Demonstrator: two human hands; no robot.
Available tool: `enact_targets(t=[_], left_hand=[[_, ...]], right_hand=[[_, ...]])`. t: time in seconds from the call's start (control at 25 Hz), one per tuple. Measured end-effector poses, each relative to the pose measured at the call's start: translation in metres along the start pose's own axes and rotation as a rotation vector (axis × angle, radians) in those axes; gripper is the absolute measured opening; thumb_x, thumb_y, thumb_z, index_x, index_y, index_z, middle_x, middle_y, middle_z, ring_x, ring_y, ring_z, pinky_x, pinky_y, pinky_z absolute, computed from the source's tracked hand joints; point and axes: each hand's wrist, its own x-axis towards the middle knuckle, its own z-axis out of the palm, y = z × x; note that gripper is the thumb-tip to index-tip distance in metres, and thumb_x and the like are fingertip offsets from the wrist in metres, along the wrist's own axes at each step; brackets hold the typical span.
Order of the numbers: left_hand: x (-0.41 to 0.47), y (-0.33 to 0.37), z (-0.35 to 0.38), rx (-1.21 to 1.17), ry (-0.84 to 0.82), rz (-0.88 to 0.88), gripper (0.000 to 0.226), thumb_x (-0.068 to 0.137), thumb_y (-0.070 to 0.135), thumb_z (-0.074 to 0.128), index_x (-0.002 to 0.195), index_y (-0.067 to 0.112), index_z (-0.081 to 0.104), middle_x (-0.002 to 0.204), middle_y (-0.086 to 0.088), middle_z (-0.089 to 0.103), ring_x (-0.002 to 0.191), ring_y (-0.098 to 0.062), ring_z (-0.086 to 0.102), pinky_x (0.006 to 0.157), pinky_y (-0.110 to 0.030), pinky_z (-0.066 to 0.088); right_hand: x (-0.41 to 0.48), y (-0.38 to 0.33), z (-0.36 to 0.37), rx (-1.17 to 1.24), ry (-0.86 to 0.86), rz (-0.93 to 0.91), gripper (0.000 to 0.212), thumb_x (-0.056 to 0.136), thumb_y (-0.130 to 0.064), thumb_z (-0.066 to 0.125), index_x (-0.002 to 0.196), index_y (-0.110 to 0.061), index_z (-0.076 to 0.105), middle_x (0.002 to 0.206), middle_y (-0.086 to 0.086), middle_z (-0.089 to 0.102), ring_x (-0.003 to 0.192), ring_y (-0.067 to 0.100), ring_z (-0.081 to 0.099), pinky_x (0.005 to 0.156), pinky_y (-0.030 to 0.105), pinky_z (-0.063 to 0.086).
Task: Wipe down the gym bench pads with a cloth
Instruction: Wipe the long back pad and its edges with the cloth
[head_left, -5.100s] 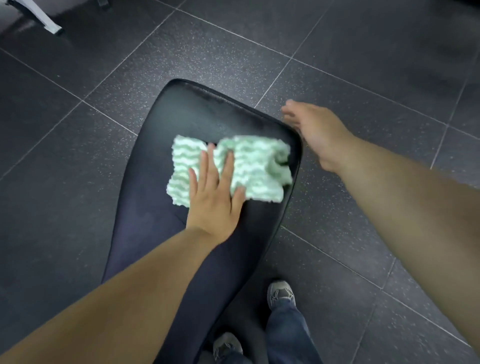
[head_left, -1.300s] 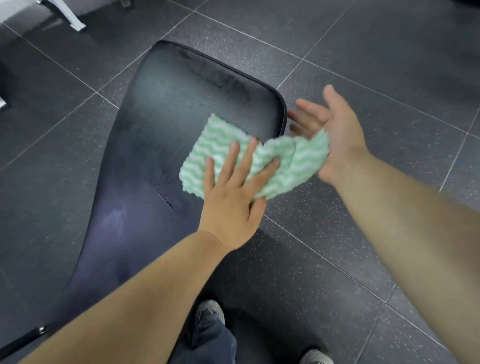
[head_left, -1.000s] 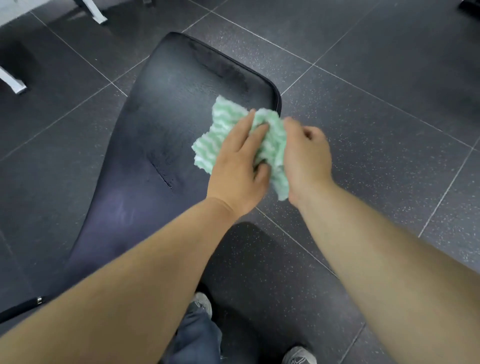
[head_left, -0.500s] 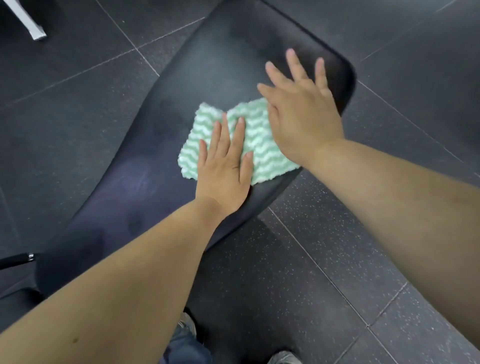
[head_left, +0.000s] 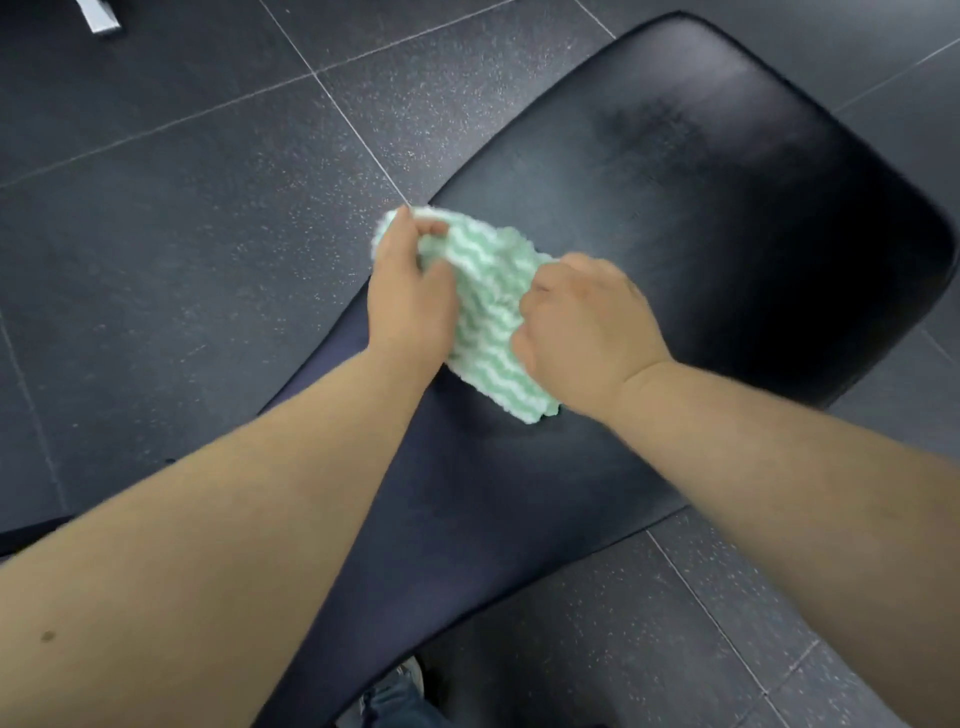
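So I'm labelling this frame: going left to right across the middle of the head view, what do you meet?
Floor tiles → left hand → cloth → right hand → bare bench pad.

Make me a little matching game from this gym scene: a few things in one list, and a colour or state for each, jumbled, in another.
Things:
1. cloth
2. bench pad
3. floor
4. left hand

Descriptions:
A. dark speckled tiles
B. green and white wavy stripes
C. gripping the cloth's left edge
D. smooth black upholstery

Pairs: 1-B, 2-D, 3-A, 4-C
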Motion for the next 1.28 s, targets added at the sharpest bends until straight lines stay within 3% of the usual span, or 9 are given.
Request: enact_targets(t=[0.12,0.28,0.44,0.56,0.72,0.8,0.96,1.08,1.28], left_hand=[[-0.017,-0.046,-0.031,0.455,0.031,0.061,0.034,0.092,0.029,0.051,0.125,0.031,0.059,0.118,0.007,0.051,0.114,-0.016,0.046,0.098,-0.030,0.033],[-0.013,-0.061,-0.055,-0.053,-0.063,-0.179,0.032,0.092,0.012,0.044,0.104,0.028,0.069,0.100,0.014,0.065,0.090,-0.006,0.061,0.093,-0.032,0.050],[0.005,-0.060,-0.077,-0.060,0.099,-0.236,0.038,0.085,0.005,0.036,0.091,0.026,0.066,0.094,0.016,0.066,0.086,-0.007,0.062,0.088,-0.037,0.053],[0.006,-0.082,-0.100,0.089,0.145,-0.325,0.039,0.086,0.007,0.036,0.105,0.027,0.063,0.109,0.009,0.066,0.091,-0.016,0.061,0.082,-0.033,0.049],[-0.018,-0.126,-0.115,0.367,-0.221,-0.301,0.050,0.091,0.018,0.049,0.140,0.026,0.042,0.130,0.008,0.055,0.116,-0.018,0.052,0.089,-0.023,0.042],[-0.015,-0.130,-0.115,0.407,-0.300,-0.263,0.060,0.091,0.029,0.056,0.146,0.027,0.031,0.141,0.005,0.046,0.129,-0.018,0.042,0.102,-0.026,0.034],[0.003,-0.136,-0.125,0.462,-0.338,-0.318,0.058,0.089,0.035,0.058,0.143,0.031,0.038,0.137,0.006,0.053,0.116,-0.017,0.054,0.092,-0.025,0.038],[0.002,-0.153,-0.140,0.452,-0.300,-0.342,0.053,0.088,0.011,0.048,0.138,0.029,0.048,0.129,0.004,0.061,0.092,-0.016,0.059,0.078,-0.022,0.040],[-0.010,-0.170,-0.139,0.546,-0.220,-0.236,0.055,0.090,0.007,0.041,0.140,0.028,0.044,0.137,0.000,0.052,0.113,-0.024,0.054,0.082,-0.023,0.037]], right_hand=[[-0.003,-0.041,0.014,-0.021,-0.109,0.098,0.046,0.074,-0.042,0.065,0.115,-0.021,0.067,0.103,0.014,0.061,0.091,0.035,0.054,0.079,0.040,0.046],[0.042,-0.043,0.012,-0.096,-0.222,0.102,0.041,0.090,-0.034,0.051,0.124,-0.016,0.061,0.154,0.016,0.023,0.141,0.039,0.018,0.109,0.046,0.026],[0.075,-0.048,0.023,-0.214,-0.157,0.226,0.065,0.090,-0.053,0.041,0.137,-0.009,0.038,0.158,0.023,0.006,0.146,0.039,0.001,0.117,0.046,0.001],[0.059,-0.079,0.052,-0.108,-0.129,0.002,0.060,0.093,-0.039,0.040,0.148,-0.021,0.026,0.161,0.010,0.006,0.148,0.029,0.002,0.117,0.043,-0.008],[0.040,-0.108,0.068,-0.105,-0.236,-0.404,0.048,0.093,-0.022,0.035,0.140,-0.019,0.044,0.153,0.007,0.034,0.142,0.024,0.027,0.118,0.040,0.012],[0.076,-0.077,0.053,-0.145,-0.088,-0.128,0.042,0.091,-0.012,0.035,0.129,-0.010,0.054,0.139,0.018,0.049,0.130,0.033,0.043,0.107,0.041,0.032],[0.123,-0.022,0.020,-0.326,-0.093,0.240,0.056,0.096,-0.023,0.028,0.149,-0.006,0.022,0.159,0.016,0.012,0.147,0.034,0.004,0.119,0.045,0.001],[0.074,-0.088,0.074,-0.225,-0.037,-0.007,0.056,0.094,-0.024,0.032,0.148,-0.012,0.028,0.158,0.015,0.019,0.146,0.033,0.011,0.117,0.046,-0.001],[0.006,-0.158,0.114,-0.169,-0.239,-0.477,0.055,0.091,-0.028,0.038,0.145,-0.020,0.038,0.157,0.005,0.027,0.146,0.024,0.019,0.117,0.043,-0.001]])
